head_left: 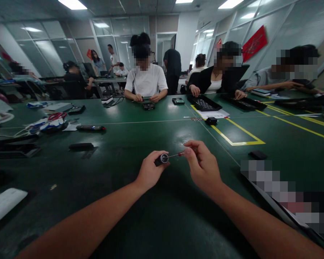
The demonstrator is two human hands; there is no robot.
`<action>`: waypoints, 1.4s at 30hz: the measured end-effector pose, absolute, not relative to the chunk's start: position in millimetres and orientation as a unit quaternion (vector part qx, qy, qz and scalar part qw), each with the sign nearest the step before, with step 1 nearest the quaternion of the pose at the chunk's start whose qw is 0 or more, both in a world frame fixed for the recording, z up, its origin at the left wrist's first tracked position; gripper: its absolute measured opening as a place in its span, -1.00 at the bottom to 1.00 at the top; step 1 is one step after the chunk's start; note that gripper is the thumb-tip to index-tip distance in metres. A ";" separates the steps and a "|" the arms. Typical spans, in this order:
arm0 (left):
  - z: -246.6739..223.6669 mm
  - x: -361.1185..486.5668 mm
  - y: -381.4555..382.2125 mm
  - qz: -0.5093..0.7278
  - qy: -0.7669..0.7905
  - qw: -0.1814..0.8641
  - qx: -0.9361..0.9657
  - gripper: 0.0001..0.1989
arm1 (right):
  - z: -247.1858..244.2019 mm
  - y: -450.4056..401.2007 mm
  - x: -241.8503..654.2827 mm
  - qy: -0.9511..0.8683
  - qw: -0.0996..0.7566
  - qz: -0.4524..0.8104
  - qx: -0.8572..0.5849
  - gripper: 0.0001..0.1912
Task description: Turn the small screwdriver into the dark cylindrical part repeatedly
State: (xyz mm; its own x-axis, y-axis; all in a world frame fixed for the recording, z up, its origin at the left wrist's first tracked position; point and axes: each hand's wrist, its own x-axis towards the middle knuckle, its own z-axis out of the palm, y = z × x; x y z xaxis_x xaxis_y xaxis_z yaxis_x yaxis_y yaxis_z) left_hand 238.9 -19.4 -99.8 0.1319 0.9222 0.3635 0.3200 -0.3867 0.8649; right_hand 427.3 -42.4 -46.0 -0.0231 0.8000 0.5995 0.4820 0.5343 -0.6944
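My left hand (pixel 148 171) is closed around a dark cylinder (pixel 162 159), whose round open end with a pale rim points toward me. Between thumb and fingers, my right hand (pixel 203 165) grips a small screwdriver (pixel 181 154) with a reddish handle. Its thin metal shaft runs left to the cylinder's open end; whether the tip touches anything inside is too small to tell. Both hands are held above the green table (pixel 140 223), near the middle of the view.
Left of my hands lie a black bar-shaped object (pixel 81 146), a pen-shaped tool (pixel 91 128) and a heap of cables (pixel 52 122). To the right are a small black block (pixel 257 155) and yellow tape (pixel 233 143). Several people sit across the table beside black trays (pixel 204 103).
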 end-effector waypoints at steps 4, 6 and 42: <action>-100.7 240.0 -19.2 0.473 0.458 0.313 0.684 -0.67 | -51.9 -39.5 426.7 -0.686 0.532 0.182 -0.461 -0.80; -99.8 240.1 -20.1 0.470 0.458 0.309 0.688 -0.67 | -53.9 -36.9 425.9 -0.672 0.537 0.209 -0.465 -0.77; -97.9 227.3 -13.3 0.453 0.445 0.264 0.726 -0.67 | -48.7 -44.8 425.5 -0.713 0.504 0.182 -0.452 -0.68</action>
State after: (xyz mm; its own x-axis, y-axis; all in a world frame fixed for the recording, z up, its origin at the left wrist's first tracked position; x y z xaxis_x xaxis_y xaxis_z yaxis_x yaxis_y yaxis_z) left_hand 227.3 -13.3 -97.9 0.1933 0.8854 0.4228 0.4065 -0.4644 0.7868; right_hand 425.5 -44.8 -48.7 -0.0826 0.8281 0.5545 0.4612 0.5250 -0.7153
